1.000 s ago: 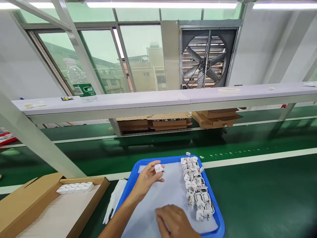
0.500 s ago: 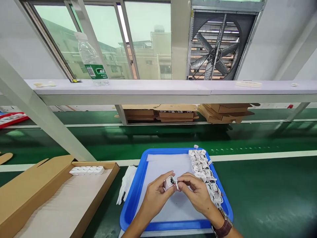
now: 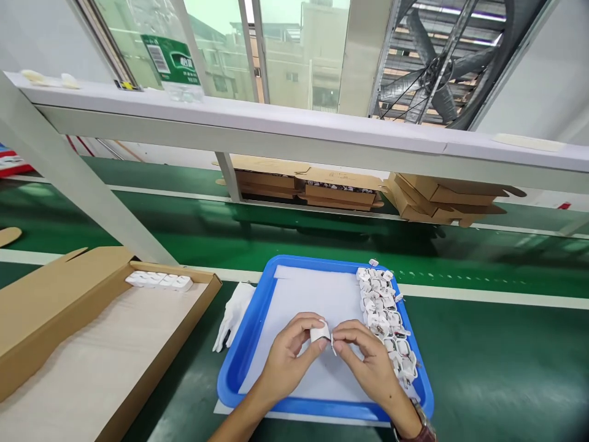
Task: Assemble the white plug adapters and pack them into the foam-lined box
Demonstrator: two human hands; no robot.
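Above the middle of the blue tray [image 3: 248,344], my left hand [image 3: 292,353] grips a small white plastic housing [image 3: 319,332] between thumb and fingers. Close at its right side, my right hand [image 3: 363,356] pinches a thin white cover piece [image 3: 334,345]. The cover stands on edge at the housing's end; whether the two touch, I cannot tell. The housing's inside is turned out of sight. Along the tray's right side lie several white housings with dark parts inside [image 3: 380,304]. White paper [image 3: 317,294] lines the tray.
Left of the tray lies a white glove [image 3: 234,310]. Further left, an open cardboard box [image 3: 170,350] holds a row of white pieces [image 3: 159,280]. A white frame post [image 3: 92,184] slants up to a ledge with a plastic bottle [image 3: 172,58]. Cardboard boxes [image 3: 340,193] sit behind.
The view has tilted down and rotated slightly. My left hand has turned the housing, so its open, wired end no longer shows. Both hands keep their pieces close together.
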